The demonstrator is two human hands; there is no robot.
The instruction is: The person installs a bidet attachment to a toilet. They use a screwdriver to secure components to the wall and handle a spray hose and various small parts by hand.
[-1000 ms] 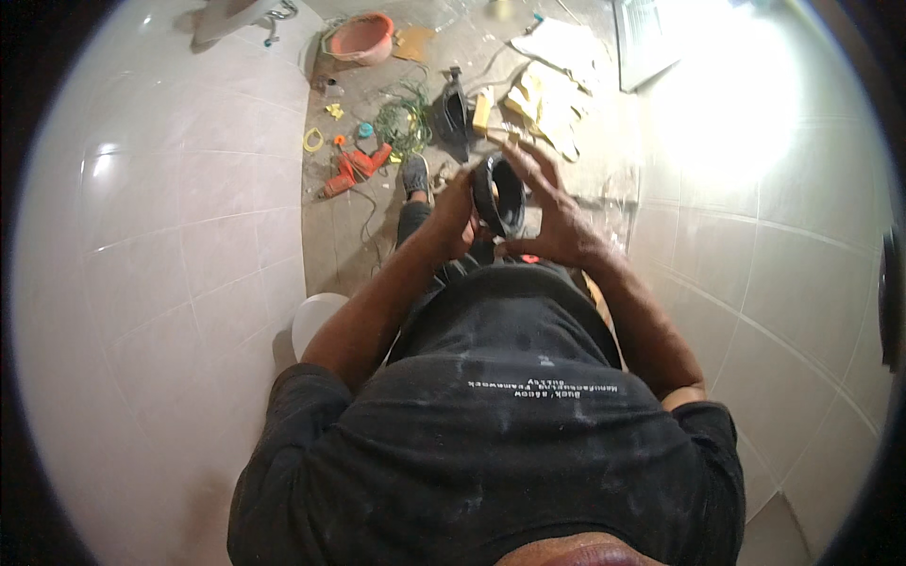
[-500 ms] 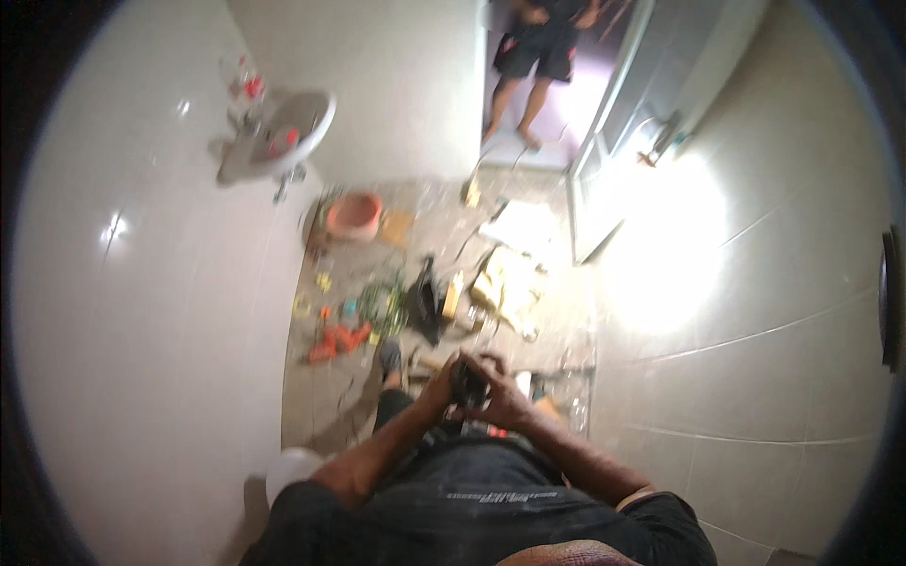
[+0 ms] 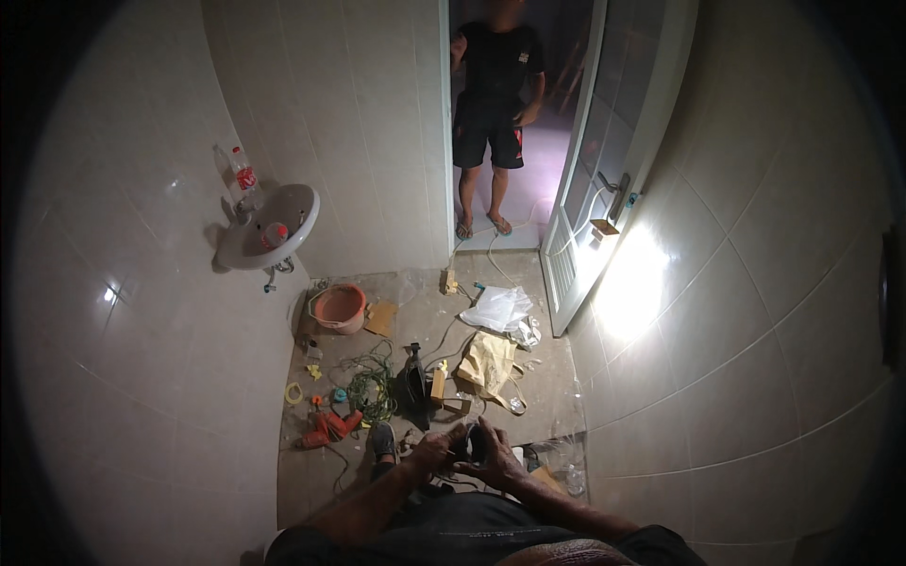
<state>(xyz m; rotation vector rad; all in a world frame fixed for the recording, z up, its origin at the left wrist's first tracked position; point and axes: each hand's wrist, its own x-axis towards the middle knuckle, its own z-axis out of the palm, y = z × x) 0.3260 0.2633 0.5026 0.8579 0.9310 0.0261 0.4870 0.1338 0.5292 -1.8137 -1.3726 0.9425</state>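
In front of my body, low in the view, I hold a dark round thing (image 3: 470, 440) with a pale middle, too small to name. My right hand (image 3: 496, 458) is closed around its right side, the fingers curled over the top. My left hand (image 3: 430, 455) is beside its left side, fingers bent and pressed together. Whatever sits in those fingers is hidden. On the floor beyond my hands lie a black bag (image 3: 415, 387) and a small yellowish box (image 3: 438, 385). An orange-red power drill (image 3: 328, 427) is to their left, near my shoe (image 3: 381, 440).
A tangled green cord (image 3: 374, 385), a pink bucket (image 3: 341, 308), a beige bag (image 3: 489, 363) and white plastic (image 3: 498, 307) cover the floor. A washbasin (image 3: 274, 226) with bottles hangs left. A person (image 3: 495, 94) stands in the doorway beside the open door (image 3: 590, 198).
My view has tilted up, so the doorway and the person show more fully. My left hand has shifted from gripping around the dark thing to its left side. The glare is weaker.
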